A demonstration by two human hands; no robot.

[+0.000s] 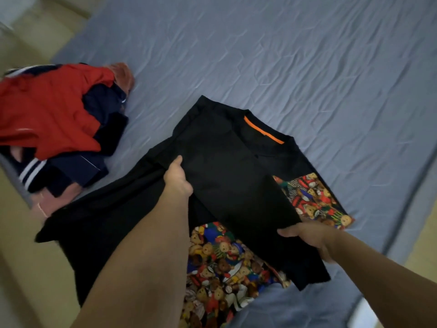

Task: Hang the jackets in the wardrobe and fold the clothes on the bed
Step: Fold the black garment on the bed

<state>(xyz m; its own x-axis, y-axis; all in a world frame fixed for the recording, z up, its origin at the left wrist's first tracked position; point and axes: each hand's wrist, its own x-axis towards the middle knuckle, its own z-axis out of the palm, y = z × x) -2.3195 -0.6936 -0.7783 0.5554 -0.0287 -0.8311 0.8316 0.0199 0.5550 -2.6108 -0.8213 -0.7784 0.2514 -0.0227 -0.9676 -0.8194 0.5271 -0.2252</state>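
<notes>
the black shirt lies on the blue bed sheet, its long axis slanting from the orange-lined collar at upper centre down to the hem at the near edge, its bear-print panels partly covered by a folded black flap. the left hand pinches that fold's left edge, thumb on top, and the right hand grips its lower corner, fingers hidden underneath. a blurred pile of red and navy clothes sits at the sheet's left edge, cut off by the frame.
</notes>
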